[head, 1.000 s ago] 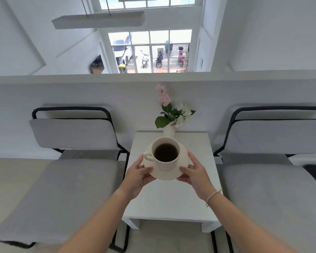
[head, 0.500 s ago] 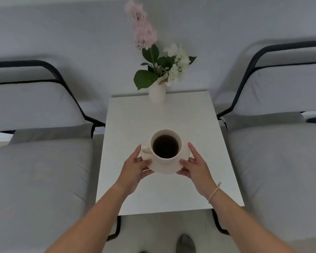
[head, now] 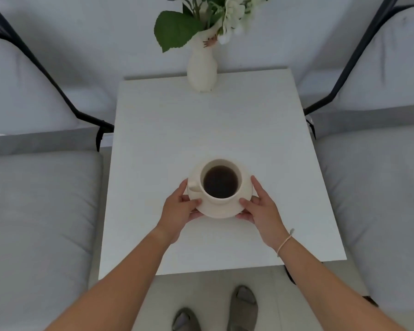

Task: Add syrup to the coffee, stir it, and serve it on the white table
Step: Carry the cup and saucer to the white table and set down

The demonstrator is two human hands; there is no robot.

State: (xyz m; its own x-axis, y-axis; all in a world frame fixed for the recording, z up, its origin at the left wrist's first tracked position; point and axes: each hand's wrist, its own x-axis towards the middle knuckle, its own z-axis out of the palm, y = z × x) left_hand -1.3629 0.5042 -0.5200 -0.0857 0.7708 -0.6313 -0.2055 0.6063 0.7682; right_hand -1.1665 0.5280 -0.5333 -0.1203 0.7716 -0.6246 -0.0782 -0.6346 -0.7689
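Observed over the near half of the white table (head: 261,130): cream cup (head: 221,185) of dark coffee (head: 220,182) seated on matching saucer (head: 216,211), handle turned left; contact between saucer and table surface cannot be confirmed. Left hand (head: 179,209) and right hand (head: 261,211) gripping opposite saucer edges, thumbs on the rim, fingers curled beneath. Noted at far edge: white vase (head: 202,70) with green leaves, upright, well apart from cup; grey cushioned chairs (head: 41,211) flanking both sides.
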